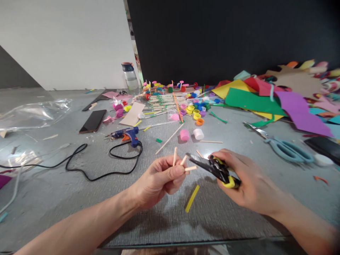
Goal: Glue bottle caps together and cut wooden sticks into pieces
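Between the thumb and fingers of my left hand (162, 179) are several short wooden sticks (183, 160), their pale ends fanned out at different angles. My right hand (247, 180) grips a pair of black and yellow pliers (219, 170), whose jaws point left toward the sticks, close to their ends. Whether the jaws touch a stick, I cannot tell. On the table below the hands lies a yellow strip (192, 199). Just beyond the hands are a pink cap (184, 135), a white cap (198, 134) and a thin stick (211, 142).
A blue glue gun (130, 135) with a looping black cord (87, 179) and a phone (92, 121) lie to the left. Blue-handled scissors (287, 148) rest at right, near coloured sheets (255, 100). Behind stand many caps, sticks and a water bottle (130, 76).
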`<state>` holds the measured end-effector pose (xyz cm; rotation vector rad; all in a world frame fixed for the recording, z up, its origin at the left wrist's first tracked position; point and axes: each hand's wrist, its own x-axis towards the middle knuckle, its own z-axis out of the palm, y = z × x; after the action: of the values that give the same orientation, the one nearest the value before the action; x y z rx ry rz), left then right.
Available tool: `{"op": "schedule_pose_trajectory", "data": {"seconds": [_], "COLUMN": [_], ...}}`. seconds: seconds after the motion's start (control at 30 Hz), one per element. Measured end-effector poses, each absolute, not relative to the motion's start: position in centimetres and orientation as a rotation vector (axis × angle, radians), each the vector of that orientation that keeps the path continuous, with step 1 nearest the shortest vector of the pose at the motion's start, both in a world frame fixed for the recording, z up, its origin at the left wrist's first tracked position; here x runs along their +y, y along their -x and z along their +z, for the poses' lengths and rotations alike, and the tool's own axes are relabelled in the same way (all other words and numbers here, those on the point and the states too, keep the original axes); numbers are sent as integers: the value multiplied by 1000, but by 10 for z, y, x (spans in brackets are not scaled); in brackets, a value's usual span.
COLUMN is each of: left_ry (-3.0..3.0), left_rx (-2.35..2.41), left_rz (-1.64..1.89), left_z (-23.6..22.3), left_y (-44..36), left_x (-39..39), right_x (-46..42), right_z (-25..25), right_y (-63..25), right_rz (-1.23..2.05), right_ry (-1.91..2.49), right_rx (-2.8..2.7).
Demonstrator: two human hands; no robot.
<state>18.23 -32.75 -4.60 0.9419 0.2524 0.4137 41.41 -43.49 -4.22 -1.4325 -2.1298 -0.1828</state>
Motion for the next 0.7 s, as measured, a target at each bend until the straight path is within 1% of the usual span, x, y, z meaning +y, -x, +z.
{"op": "schedule_pose_trajectory", "data": {"seconds": [0.17,0.43,0.7], "left_ry": [-923,-899,-892], "left_rx": [275,289,320], "left_rz": [449,536,585], "left_z": [-46,-49,-52], "left_y": [-181,-184,-183], "left_x": [-327,-329,-330], "right_x": [-434,-436,-434], "right_z": [-38,-42,-38], "right_y": [-410,-412,-407], "right_rz": [-76,-114,-68], "right_ry": [1440,1484,1511], "right_rx": [-2141,-2141,-2115]}}
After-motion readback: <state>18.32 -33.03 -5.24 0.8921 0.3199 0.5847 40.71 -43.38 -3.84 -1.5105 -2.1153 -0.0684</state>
